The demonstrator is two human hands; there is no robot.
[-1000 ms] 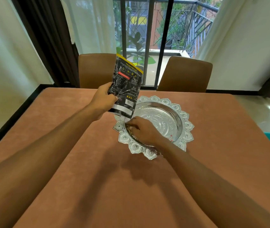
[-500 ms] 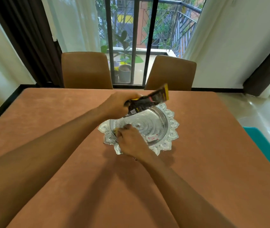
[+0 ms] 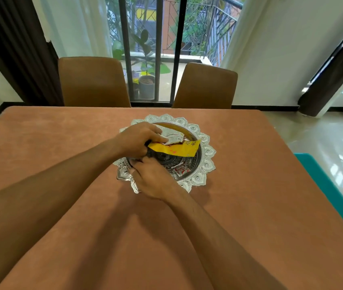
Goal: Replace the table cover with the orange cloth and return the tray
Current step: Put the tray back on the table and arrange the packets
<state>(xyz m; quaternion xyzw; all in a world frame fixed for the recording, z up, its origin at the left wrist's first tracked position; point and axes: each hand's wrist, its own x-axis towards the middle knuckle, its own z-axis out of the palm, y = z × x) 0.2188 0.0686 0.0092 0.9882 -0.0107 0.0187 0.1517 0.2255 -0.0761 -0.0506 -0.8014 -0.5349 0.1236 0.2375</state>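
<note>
Lowered from where it stood upright above the rim a second ago, the black-and-yellow packet [image 3: 174, 150] now lies almost flat across the bowl of the tray [image 3: 207, 152]. The left hand [image 3: 139, 141] has followed it down, and its grip is closed around the packet's near end, with the fingertips also over a white wrapper [image 3: 171, 137] beneath. The right hand [image 3: 153, 178] has stayed at the tray's near rim. Its fingers curl over the edge and are hidden behind the knuckles, so I cannot tell whether that grip has hold of the rim, something inside, or nothing. A small red-and-white sachet [image 3: 180, 170] lies loose in the bowl.

The orange cloth [image 3: 61, 147] is spread smooth over the tabletop, and the tray sits on it around the middle, nearer the two chairs [image 3: 94, 80]. By that layout the cover swap looks done and the tray is back in place. What remains seems to be settling its contents, then letting go of the packet.
</note>
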